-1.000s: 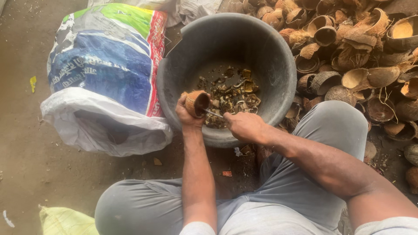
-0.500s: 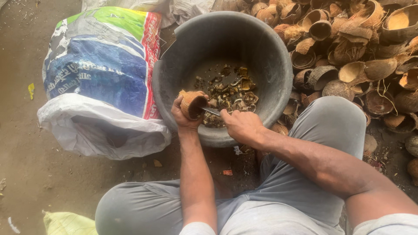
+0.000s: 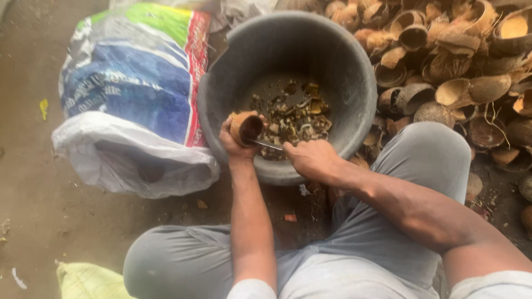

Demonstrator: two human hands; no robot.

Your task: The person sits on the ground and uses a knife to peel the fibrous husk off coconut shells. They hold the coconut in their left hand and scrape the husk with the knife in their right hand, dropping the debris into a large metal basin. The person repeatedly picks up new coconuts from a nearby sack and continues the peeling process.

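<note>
blue-green printed sack (image 3: 133, 83) left of bucket (image 3: 354, 72)

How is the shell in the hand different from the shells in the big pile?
The shell in the left hand is held over the gray tub, with a blade from the right hand poking into it. The pile shells lie loose on the ground, untouched, facing all ways. Both are brown, hollow cups.

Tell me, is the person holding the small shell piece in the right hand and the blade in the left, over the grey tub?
Not quite: the head view shows the hands swapped. The left hand holds the shell piece, the right hand the blade, over the grey tub.
</note>
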